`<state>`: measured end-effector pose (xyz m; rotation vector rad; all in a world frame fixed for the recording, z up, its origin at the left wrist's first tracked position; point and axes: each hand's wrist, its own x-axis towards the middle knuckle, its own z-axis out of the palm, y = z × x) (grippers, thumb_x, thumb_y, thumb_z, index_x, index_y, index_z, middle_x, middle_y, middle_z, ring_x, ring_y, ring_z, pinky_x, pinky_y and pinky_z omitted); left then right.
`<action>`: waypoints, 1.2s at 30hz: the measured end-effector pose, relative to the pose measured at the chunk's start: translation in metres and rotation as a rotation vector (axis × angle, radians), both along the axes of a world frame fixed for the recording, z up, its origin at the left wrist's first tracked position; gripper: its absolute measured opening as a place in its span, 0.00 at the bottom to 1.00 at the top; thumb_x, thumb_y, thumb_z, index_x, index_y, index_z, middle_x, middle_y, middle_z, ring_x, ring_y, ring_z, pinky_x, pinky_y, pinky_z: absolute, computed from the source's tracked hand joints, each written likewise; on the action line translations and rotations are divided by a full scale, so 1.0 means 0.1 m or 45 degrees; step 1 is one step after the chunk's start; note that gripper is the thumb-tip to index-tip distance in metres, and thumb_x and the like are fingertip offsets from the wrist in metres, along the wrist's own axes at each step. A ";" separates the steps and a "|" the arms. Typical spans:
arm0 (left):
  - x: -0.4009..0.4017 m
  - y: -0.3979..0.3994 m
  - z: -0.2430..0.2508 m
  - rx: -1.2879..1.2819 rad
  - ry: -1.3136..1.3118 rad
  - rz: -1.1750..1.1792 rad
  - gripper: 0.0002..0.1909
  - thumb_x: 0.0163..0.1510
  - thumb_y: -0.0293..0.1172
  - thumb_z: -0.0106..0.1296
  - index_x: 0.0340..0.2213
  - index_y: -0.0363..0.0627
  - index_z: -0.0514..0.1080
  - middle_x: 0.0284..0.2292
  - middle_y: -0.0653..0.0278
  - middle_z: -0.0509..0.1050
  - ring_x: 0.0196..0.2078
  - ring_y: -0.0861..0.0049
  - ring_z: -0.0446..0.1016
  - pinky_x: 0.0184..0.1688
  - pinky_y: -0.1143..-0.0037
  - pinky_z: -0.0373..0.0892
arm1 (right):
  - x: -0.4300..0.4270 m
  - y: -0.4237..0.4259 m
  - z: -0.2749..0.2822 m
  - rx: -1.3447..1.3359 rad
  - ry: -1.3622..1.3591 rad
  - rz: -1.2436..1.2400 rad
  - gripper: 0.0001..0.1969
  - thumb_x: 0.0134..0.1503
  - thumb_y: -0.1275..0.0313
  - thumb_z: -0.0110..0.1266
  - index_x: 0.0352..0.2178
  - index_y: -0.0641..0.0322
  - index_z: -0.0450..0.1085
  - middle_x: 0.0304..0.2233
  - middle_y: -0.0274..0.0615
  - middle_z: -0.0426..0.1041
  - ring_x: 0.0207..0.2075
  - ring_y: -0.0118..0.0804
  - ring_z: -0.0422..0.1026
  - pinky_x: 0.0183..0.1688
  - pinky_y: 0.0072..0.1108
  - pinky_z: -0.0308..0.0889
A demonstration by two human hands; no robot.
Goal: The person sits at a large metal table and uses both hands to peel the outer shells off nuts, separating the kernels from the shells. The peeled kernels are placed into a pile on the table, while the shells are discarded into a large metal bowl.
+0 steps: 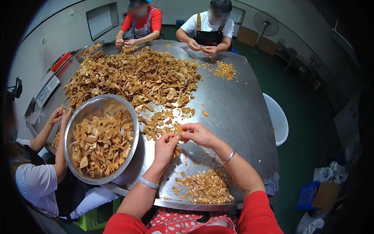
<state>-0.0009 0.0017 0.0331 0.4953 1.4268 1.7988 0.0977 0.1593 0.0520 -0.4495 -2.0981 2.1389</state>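
My left hand (167, 148) and my right hand (197, 134) meet over the steel table (233, 108), both gripping one curled, dried yellow-brown piece (178, 130), whose exact kind I cannot tell. More such pieces lie loose beneath and beyond my fingers. A pile of small flat bits, seed-like or chipped (209, 185), spreads at the near edge between my forearms. Left of my hands stands a steel bowl (134, 122) holding many dried pieces. Beyond it rises a large heap of dried pieces (137, 76).
Two people sit across the table, hands on small pieces; a third works at the left, beside the bowl. A small pile of bits (225, 70) lies far right, another bowl (100, 43) far left. A white tub (274, 120) and a striped cloth (271, 183) are at the right.
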 end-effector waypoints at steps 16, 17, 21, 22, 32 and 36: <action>0.05 -0.07 0.13 -0.022 0.014 -0.156 0.09 0.57 0.31 0.55 0.24 0.43 0.71 0.19 0.75 0.67 0.18 0.91 0.60 0.19 0.85 0.55 | 0.23 -0.13 -0.13 0.142 0.011 -0.166 0.09 0.57 0.75 0.57 0.39 0.70 0.72 0.29 0.36 0.75 0.29 0.23 0.72 0.32 0.17 0.70; 0.05 -0.05 0.05 -0.007 0.043 -0.166 0.09 0.57 0.30 0.55 0.24 0.43 0.71 0.19 0.75 0.67 0.18 0.91 0.60 0.19 0.85 0.55 | 0.24 -0.12 -0.14 0.139 0.007 -0.163 0.08 0.58 0.76 0.56 0.38 0.70 0.72 0.29 0.37 0.76 0.29 0.23 0.73 0.32 0.18 0.70; 0.04 -0.06 0.05 0.051 -0.003 -0.250 0.06 0.58 0.29 0.53 0.28 0.40 0.71 0.22 0.71 0.72 0.21 0.89 0.67 0.23 0.84 0.63 | 0.30 -0.16 -0.09 0.043 0.035 -0.183 0.08 0.58 0.76 0.54 0.37 0.71 0.72 0.29 0.37 0.75 0.29 0.25 0.73 0.31 0.18 0.70; 0.05 -0.05 0.10 0.077 -0.043 -0.275 0.06 0.58 0.28 0.52 0.29 0.39 0.72 0.23 0.70 0.74 0.22 0.88 0.69 0.25 0.84 0.66 | 0.32 -0.15 -0.09 -0.078 0.070 -0.179 0.08 0.58 0.77 0.54 0.37 0.71 0.72 0.29 0.38 0.75 0.28 0.25 0.73 0.31 0.18 0.70; 0.02 -0.01 -0.03 0.097 -0.223 -0.369 0.08 0.60 0.31 0.51 0.35 0.38 0.70 0.28 0.69 0.74 0.28 0.87 0.70 0.31 0.84 0.68 | 0.33 -0.12 -0.24 -0.171 0.159 -0.238 0.08 0.58 0.74 0.56 0.37 0.68 0.74 0.28 0.35 0.76 0.27 0.23 0.71 0.30 0.16 0.68; 0.17 -0.06 0.01 -0.058 -0.064 -0.340 0.08 0.57 0.31 0.54 0.34 0.39 0.70 0.25 0.70 0.71 0.23 0.88 0.67 0.25 0.83 0.65 | 0.35 0.02 -0.16 -0.092 -0.109 -0.052 0.08 0.57 0.71 0.57 0.35 0.66 0.76 0.29 0.35 0.77 0.29 0.21 0.72 0.29 0.16 0.67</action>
